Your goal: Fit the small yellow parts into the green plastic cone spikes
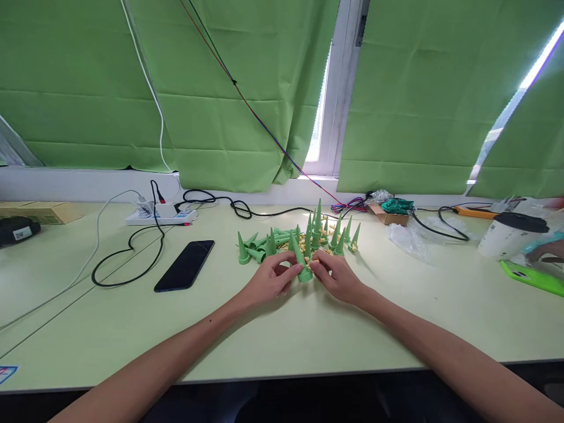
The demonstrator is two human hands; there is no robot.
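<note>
My left hand [274, 276] grips a green plastic cone [301, 262], which leans with its tip away from me and its wide base towards me. Close on the cone's right side, my right hand [335, 275] has thumb and index finger pinched together near a small yellowish piece; the fingertips partly hide it. Just beyond both hands stand several upright green cones [316, 226], with small yellowish pieces [329, 229] scattered among them. More green cones [277, 236] lie on their sides in a heap to the left, and one cone [243, 249] stands at its edge.
A black phone [185, 265] lies left of my hands, near a white power strip [161, 218] and looping black cable [106, 286]. On the right are a small cardboard box [388, 216], clear plastic [409, 241], a lidded cup [506, 238], a green phone [533, 278] and another person's hand [546, 249].
</note>
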